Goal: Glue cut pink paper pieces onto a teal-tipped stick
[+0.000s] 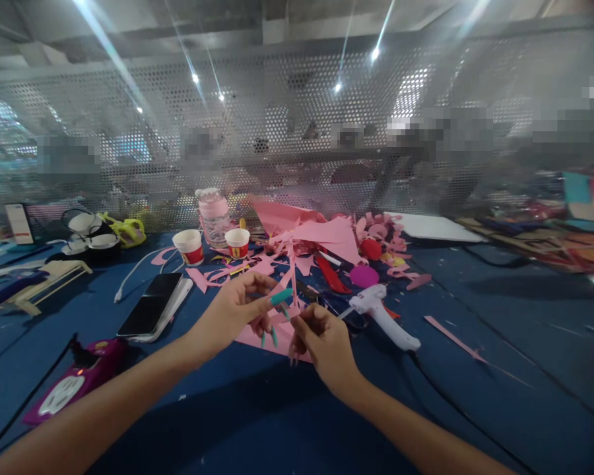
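A folded pink paper piece [294, 280], with thin upright strips, is between my two hands at the middle of the view. My left hand [237, 307], with long teal nails, pinches it from the left, thumb and forefinger close together. My right hand [324, 340] is closed on its lower right end; the fingertips partly hide the hold. Below and behind my fingers lies a flat pink sheet [277, 344]. Just right of my right hand, a white hot glue gun [389, 320] rests on its side, its nozzle pointing left.
Pink paper scraps [321, 234] are heaped behind my hands. Left are paper cups [188, 247], a pink-lidded bottle [212, 214], a black phone [153, 307] and a purple power strip [79, 382]. A cable runs from the glue gun across the blue table [475, 409]. A perforated metal screen [297, 132] stands behind.
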`<state>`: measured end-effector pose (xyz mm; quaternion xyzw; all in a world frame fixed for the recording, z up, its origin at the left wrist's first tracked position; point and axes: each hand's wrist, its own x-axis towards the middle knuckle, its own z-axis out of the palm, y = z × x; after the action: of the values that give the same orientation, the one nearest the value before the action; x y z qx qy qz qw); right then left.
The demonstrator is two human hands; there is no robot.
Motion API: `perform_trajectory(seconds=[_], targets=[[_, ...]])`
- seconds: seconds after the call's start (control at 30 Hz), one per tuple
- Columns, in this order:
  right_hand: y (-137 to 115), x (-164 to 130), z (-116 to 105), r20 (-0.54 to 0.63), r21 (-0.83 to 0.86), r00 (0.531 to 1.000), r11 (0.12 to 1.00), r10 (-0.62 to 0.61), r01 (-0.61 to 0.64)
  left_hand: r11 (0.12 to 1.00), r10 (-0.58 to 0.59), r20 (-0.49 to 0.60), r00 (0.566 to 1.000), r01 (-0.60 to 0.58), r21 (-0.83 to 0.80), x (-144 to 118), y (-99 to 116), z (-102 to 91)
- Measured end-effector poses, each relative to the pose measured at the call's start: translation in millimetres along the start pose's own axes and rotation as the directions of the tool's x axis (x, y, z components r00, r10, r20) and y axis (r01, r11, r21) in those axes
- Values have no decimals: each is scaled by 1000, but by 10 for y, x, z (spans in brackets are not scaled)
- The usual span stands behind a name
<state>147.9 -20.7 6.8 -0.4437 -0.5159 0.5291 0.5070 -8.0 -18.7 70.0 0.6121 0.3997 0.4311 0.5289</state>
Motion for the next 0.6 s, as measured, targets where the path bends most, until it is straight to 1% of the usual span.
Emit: perform_trajectory(seconds=[0.07,0.13,0.2,0.3,0.37,0.43,0.53,0.6], targets=[[-1,2,0,-2,-3,1000,1000,-3,3,1000,4,53,999,-5,28,-4,10,-23],[-7,5,-1,-10,2,1000,1000,-6,6,995,43,96,994,-51,82,-23,49,-39],[-9,7,0,-23,23,1000,1000,-2,2,988,91,121,989,-105,117,-45,103,-49],[6,8,6,-25,59,1000,998,-3,4,982,106,132,986,-125,141,-73,173,-62],[22,10,11,-16,77,1000,997,-17,18,988,90,126,988,-105,116,-86,199,-71],[35,15,14,1,86,1000,996,-27,27,995,75,131,989,-84,59,-97,212,-82],[41,24,16,28,87,1000,996,-11,9,998,60,135,989,-58,-14,-113,214,-106],[41,25,17,41,89,999,996,6,-10,997,56,116,992,-50,-54,-122,207,-132]])
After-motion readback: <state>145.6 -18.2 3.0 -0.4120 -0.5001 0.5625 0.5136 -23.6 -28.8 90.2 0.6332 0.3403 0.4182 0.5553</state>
